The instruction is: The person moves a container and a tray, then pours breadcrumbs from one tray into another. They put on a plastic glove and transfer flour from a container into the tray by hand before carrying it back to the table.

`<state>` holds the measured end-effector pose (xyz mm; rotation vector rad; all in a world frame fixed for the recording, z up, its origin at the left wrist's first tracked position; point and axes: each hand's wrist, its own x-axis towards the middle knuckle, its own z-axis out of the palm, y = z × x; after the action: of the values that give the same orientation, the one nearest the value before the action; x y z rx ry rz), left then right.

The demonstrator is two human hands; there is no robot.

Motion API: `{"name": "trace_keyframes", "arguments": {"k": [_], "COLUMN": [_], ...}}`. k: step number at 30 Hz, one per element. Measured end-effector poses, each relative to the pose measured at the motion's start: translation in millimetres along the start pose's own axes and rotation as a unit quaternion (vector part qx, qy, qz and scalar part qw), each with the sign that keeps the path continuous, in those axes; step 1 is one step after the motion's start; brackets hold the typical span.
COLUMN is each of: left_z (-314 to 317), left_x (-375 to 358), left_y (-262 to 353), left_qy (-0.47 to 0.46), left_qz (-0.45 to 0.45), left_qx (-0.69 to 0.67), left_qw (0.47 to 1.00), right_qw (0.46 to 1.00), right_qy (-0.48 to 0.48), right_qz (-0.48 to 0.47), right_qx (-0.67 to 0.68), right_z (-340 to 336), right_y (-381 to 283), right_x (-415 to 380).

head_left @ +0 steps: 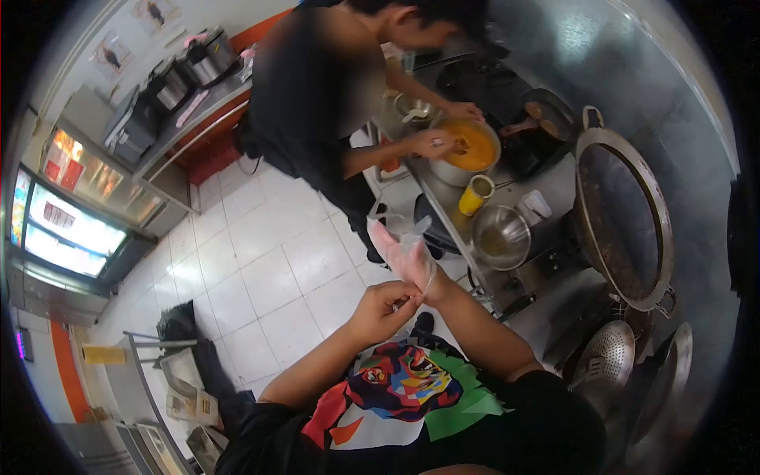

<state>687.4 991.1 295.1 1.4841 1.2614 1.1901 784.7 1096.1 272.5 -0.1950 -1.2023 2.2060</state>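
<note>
My right hand (405, 255) is inside a clear, loose plastic glove, its fingers stretched out and holding nothing. The glove (413, 237) is wrinkled, with slack finger ends sticking up past my fingers. Below it, my left hand (385, 312) pinches the edge of the glove's cuff at my right wrist. Both hands are in the air in front of my chest, over the tiled floor and left of the stove counter.
A co-worker (309, 95) stands ahead, hands at a pot of orange liquid (475, 146). On the counter are a yellow can (476, 195) and a metal bowl (501, 237). A large wok (582, 190) stands right, near a perforated ladle (609, 348). A lit display fridge (71, 222) is at left.
</note>
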Motion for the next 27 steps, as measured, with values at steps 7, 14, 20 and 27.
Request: {"name": "trace_keyframes", "arguments": {"k": [7, 14, 20, 27], "left_z": [-105, -200, -223, -298], "left_x": [-67, -111, -114, -140], "left_y": [1, 1, 7, -20], "left_qy": [0.073, 0.165, 0.224, 0.164], "left_qz": [-0.011, 0.094, 0.054, -0.022], "left_qx": [0.09, 0.198, 0.233, 0.145], "left_qw": [0.993, 0.962, 0.945, 0.975], "right_qw": [0.982, 0.996, 0.976, 0.945], "right_qy": [-0.051, -0.064, -0.087, -0.296], "right_qz": [-0.097, -0.006, -0.089, -0.063], "right_qx": [-0.15, 0.059, 0.177, 0.121], "right_z": [73, 176, 226, 234], "right_y": [83, 105, 104, 181], "right_x": [104, 192, 229, 298]}}
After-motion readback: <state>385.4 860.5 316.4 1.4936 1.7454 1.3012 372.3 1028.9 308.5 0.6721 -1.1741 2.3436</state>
